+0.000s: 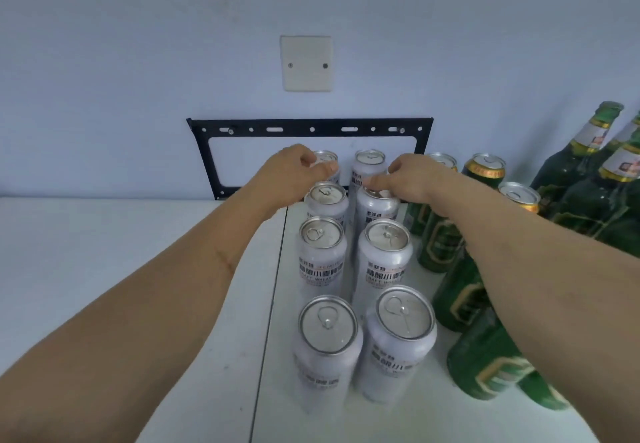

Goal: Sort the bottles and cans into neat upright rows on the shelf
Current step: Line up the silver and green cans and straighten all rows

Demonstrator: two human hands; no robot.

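Your left hand [294, 174] grips the rearmost left white can [327, 162] at centre frame; your right hand [407, 179] pinches another white can [377, 203] beside it. Green cans [440, 241] stand right.

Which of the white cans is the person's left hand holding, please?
The left hand grips the rearmost white can of the left column, nearest the wall; the right hand holds another.

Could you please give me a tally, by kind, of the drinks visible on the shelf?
White cans: 8
Green cans: at least 7; some are hidden behind the right arm
Green glass bottles: 3 visible; more may be cut off at the frame edge
Total: at least 18
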